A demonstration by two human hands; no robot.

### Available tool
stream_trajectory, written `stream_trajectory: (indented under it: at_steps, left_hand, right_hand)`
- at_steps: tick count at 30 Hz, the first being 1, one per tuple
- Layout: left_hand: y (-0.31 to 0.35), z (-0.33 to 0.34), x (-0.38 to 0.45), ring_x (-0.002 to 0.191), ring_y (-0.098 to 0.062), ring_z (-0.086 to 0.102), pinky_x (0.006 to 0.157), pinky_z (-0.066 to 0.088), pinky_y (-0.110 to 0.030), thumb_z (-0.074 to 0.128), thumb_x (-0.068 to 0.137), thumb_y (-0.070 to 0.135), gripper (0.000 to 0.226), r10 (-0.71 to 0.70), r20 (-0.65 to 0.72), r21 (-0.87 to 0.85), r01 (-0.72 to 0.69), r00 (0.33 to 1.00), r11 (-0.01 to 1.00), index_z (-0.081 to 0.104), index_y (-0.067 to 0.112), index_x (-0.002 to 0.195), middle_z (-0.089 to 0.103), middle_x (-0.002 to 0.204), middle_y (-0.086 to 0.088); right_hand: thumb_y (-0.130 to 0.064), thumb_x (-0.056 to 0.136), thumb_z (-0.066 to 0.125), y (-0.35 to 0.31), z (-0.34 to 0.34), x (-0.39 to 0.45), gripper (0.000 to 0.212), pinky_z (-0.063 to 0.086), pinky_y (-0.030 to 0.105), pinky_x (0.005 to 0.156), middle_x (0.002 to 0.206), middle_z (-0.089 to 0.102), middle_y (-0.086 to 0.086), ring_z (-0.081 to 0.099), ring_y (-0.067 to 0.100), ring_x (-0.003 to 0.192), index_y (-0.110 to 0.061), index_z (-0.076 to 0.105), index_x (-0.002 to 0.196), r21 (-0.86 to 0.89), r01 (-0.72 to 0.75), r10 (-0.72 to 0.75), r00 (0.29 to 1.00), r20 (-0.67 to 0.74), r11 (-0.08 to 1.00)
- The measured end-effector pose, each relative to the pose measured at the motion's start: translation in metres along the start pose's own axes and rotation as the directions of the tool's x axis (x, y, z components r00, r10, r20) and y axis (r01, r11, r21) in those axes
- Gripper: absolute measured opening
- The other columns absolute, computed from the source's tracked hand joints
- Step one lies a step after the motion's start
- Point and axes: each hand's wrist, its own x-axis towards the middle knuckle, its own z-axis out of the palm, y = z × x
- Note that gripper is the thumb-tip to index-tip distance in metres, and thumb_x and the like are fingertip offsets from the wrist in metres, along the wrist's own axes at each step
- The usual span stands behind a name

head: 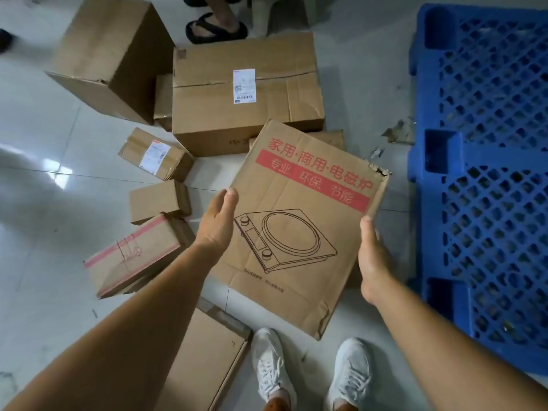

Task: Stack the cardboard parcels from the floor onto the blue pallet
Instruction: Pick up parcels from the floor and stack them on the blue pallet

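1. The flat box (299,229) with a stove drawing is up off the floor, between both hands.
2. The left hand (218,223) presses its left edge, fingers straight.
3. The right hand (374,256) holds its right edge.
4. The blue pallet (486,173) lies just right.

Cooker box (299,226) btwn both hands, pallet (486,161) right, other parcels (246,93) left & behind

Bright overhead glare on glossy floor (53,170), wide-angle edge distortion
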Motion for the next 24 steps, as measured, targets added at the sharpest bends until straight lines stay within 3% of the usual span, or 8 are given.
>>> stream_trajectory:
  at_steps: [4, 10, 14, 19, 21, 24]
  left_hand:
    - [-0.022, 0.005, 0.040, 0.139, -0.023, 0.034, 0.113, 0.026, -0.040, 0.038, 0.093, 0.061, 0.071, -0.042, 0.004, 0.036, 0.042, 0.999, 0.998, 0.026, 0.023, 0.151, 0.034, 0.154, -0.002]
    - [-0.055, 0.017, 0.090, 0.140, -0.026, 0.032, 0.112, 0.026, -0.041, 0.054, 0.086, 0.060, 0.086, -0.081, 0.012, 0.101, 0.079, 0.997, 0.992, 0.014, 0.024, 0.153, 0.027, 0.157, -0.005]
    - [-0.070, 0.026, 0.114, 0.138, -0.026, 0.035, 0.113, 0.030, -0.042, 0.065, 0.081, 0.054, 0.095, -0.079, 0.017, 0.184, 0.075, 0.997, 0.980, 0.013, 0.022, 0.153, 0.030, 0.155, -0.005]
    - [-0.080, 0.035, 0.132, 0.139, -0.029, 0.025, 0.114, 0.028, -0.046, 0.071, 0.077, 0.054, 0.098, -0.017, -0.074, 0.485, 0.051, 0.997, 0.873, 0.017, 0.020, 0.152, 0.024, 0.153, -0.006]
    - [-0.081, 0.034, 0.141, 0.139, -0.032, 0.022, 0.114, 0.026, -0.049, 0.074, 0.074, 0.054, 0.102, -0.034, -0.092, 0.505, 0.077, 0.995, 0.860, 0.017, 0.023, 0.152, 0.022, 0.152, -0.008]
    - [-0.083, 0.033, 0.155, 0.130, -0.032, 0.035, 0.108, 0.036, -0.051, 0.079, 0.068, 0.050, 0.098, -0.074, -0.054, 0.458, 0.090, 0.996, 0.884, 0.026, 0.026, 0.147, 0.032, 0.143, -0.009]
  right_hand:
    - [-0.064, 0.087, 0.045, 0.024, 0.013, 0.039, 0.075, 0.035, 0.043, 0.099, 0.149, 0.039, 0.005, 0.041, 0.028, 0.131, -0.026, 0.027, 0.149, 0.000, 0.009, -0.009, 0.999, -0.030, 1.000]
    - [-0.047, 0.080, 0.070, 0.052, 0.024, 0.076, 0.097, 0.039, 0.044, 0.094, 0.150, 0.035, 0.011, 0.041, 0.033, 0.130, -0.018, 0.013, 0.153, -0.059, -0.051, 0.043, 0.989, -0.140, 0.997]
    - [-0.044, 0.075, 0.076, 0.068, 0.032, 0.096, 0.103, 0.040, 0.042, 0.095, 0.150, 0.036, 0.012, 0.042, 0.032, 0.129, -0.018, 0.013, 0.153, -0.081, -0.105, 0.092, 0.984, -0.151, 0.991]
    - [-0.045, 0.067, 0.082, 0.085, 0.044, 0.118, 0.114, 0.041, 0.051, 0.101, 0.147, 0.039, 0.009, 0.045, 0.034, 0.126, -0.030, 0.007, 0.151, -0.026, -0.153, 0.148, 0.980, -0.135, 0.988]
    - [-0.041, 0.068, 0.082, 0.088, 0.044, 0.123, 0.112, 0.040, 0.049, 0.100, 0.145, 0.041, 0.009, 0.046, 0.033, 0.125, -0.028, 0.008, 0.151, -0.011, -0.163, 0.160, 0.976, -0.148, 0.987]
    - [-0.037, 0.072, 0.081, 0.092, 0.042, 0.130, 0.108, 0.040, 0.046, 0.094, 0.143, 0.041, 0.012, 0.046, 0.034, 0.123, -0.022, 0.009, 0.151, -0.022, -0.161, 0.155, 0.975, -0.158, 0.987]
